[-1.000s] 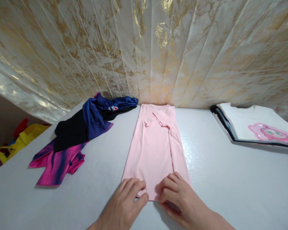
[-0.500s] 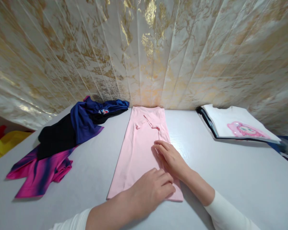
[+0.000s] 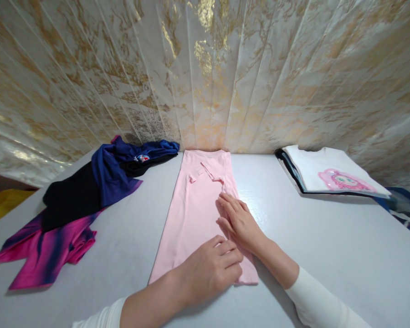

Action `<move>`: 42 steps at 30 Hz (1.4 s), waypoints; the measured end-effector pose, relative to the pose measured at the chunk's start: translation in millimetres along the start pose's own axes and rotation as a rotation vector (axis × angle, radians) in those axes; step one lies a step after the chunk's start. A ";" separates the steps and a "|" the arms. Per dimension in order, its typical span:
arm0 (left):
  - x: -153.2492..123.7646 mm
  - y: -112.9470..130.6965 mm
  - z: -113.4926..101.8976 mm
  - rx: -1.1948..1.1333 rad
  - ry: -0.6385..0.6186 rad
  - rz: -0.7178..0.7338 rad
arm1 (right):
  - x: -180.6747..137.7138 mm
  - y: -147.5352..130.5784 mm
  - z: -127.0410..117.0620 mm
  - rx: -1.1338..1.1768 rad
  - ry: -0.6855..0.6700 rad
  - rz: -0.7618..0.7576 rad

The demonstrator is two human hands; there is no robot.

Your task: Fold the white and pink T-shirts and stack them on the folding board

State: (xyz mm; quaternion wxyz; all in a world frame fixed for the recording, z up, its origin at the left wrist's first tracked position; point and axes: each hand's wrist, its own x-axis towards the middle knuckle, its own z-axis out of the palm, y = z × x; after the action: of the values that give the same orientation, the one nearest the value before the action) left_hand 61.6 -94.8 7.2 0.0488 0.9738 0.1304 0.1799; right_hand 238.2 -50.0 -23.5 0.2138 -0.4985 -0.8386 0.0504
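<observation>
A pale pink garment [image 3: 194,205], folded into a long narrow strip, lies on the white table [image 3: 328,241] and runs from the wall towards me. My left hand [image 3: 210,269] rests on its near end with the fingers curled and pressed onto the cloth. My right hand [image 3: 237,221] lies flat on the strip's right edge, further up, fingers stretched out. Neither hand lifts the cloth.
A heap of dark blue, black and magenta clothes [image 3: 78,200] lies at the left. A folded stack topped by a white shirt with a pink print [image 3: 328,173] sits at the back right. A gold-veined marbled wall [image 3: 205,77] stands close behind. Yellow cloth [image 3: 0,205] shows past the left edge.
Both hands have moved from the near hem up onto the pink strip. The right hand has slid further towards the wall. The view has shifted slightly right.
</observation>
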 end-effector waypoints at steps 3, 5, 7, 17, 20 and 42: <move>-0.2 -0.2 -0.7 -0.032 0.006 0.002 | -0.9 -1.4 2.8 -0.075 -0.054 0.034; -0.4 0.1 -2.4 -0.055 -0.021 -0.010 | -1.3 -1.9 4.9 -0.103 -0.061 0.042; 0.0 1.4 -5.2 -0.078 -0.045 -0.024 | -1.1 0.8 5.6 -0.104 -0.057 0.028; 12.8 0.2 -6.1 -0.006 -0.139 -0.063 | 20.9 74.2 -24.4 -0.164 -0.023 0.069; 13.7 -14.1 -2.6 -0.018 -0.169 -0.096 | 39.8 84.7 -23.8 -0.164 -0.036 0.037; 19.1 -48.9 48.9 0.307 0.088 0.046 | 143.2 125.6 11.3 -0.103 -0.083 0.110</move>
State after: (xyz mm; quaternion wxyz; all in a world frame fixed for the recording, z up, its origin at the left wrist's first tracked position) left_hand 85.0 -45.0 -38.8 -0.1105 0.9637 0.1361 0.2013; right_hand 276.9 136.8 -27.0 0.1499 -0.5515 -0.8197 0.0393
